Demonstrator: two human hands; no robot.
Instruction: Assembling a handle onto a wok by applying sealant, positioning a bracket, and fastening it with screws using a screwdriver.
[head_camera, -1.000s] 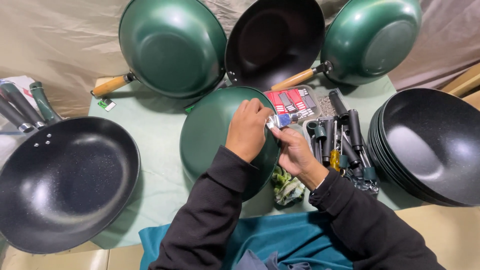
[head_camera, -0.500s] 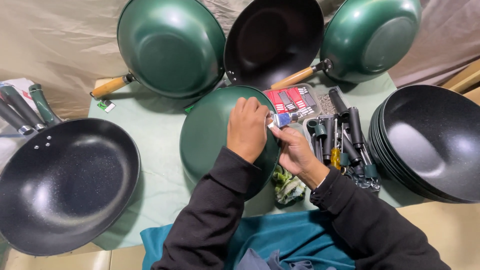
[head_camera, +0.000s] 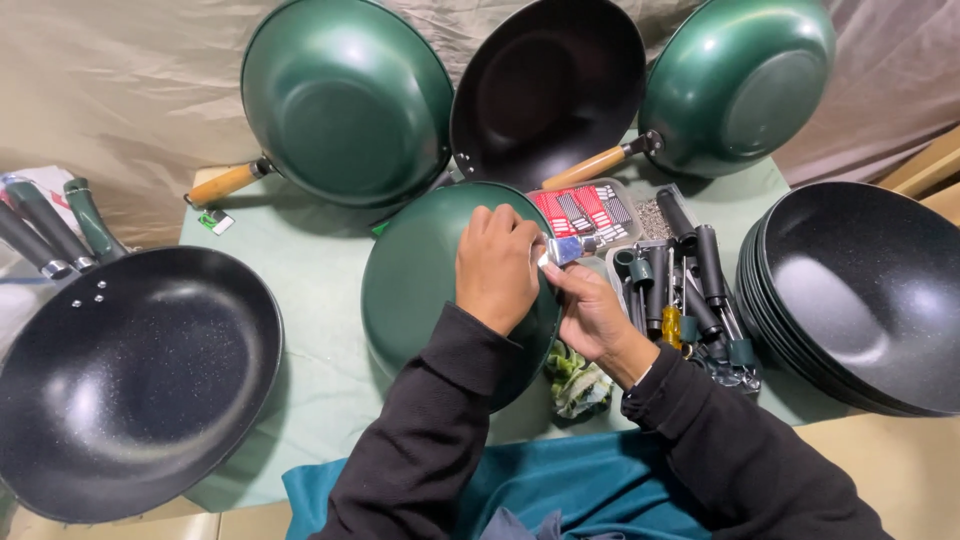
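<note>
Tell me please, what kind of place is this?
Probably a small workshop bench where cookware is assembled. A stack of handleless black woks sits at one side, a tray of loose black handles lies beside it, and finished green woks with wooden handles lean at the back.

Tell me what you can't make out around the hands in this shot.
Head view:
- Metal bracket: mostly hidden by the right hand.
- Green pan: rim hidden under the left hand.
- Small parts in the tray: too small.
- Black pan: cut off by the left edge.
</note>
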